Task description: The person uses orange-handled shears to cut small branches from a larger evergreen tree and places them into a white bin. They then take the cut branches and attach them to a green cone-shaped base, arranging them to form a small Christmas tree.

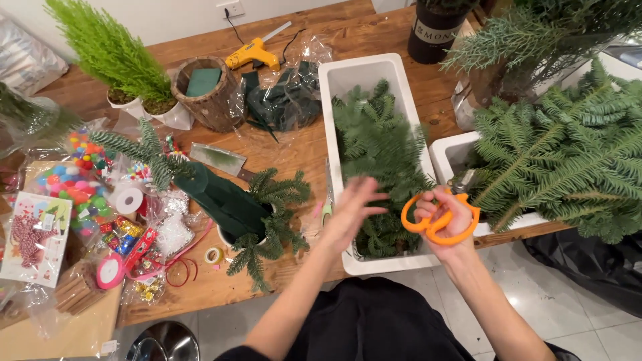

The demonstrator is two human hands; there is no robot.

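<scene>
Both forearms reached over the bench's near edge: my right hand (447,217) gripped orange scissors (435,220), my left hand (351,212) spread empty over the white trough (364,70).

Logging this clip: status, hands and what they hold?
Right hand grips orange scissors, blades hidden. Left hand open, empty, blurred, over the white trough of fir cuttings. Nothing between the hands.

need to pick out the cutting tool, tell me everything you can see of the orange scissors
The orange scissors have large looped handles of what looks like plastic, bright and smooth. The right hand holds them, fingers through the loops, above the table's front edge beside the white rectangular planter of fir sprigs. The metal blades point up and away, mostly hidden among the green branches. The left hand is apart from them.
</scene>
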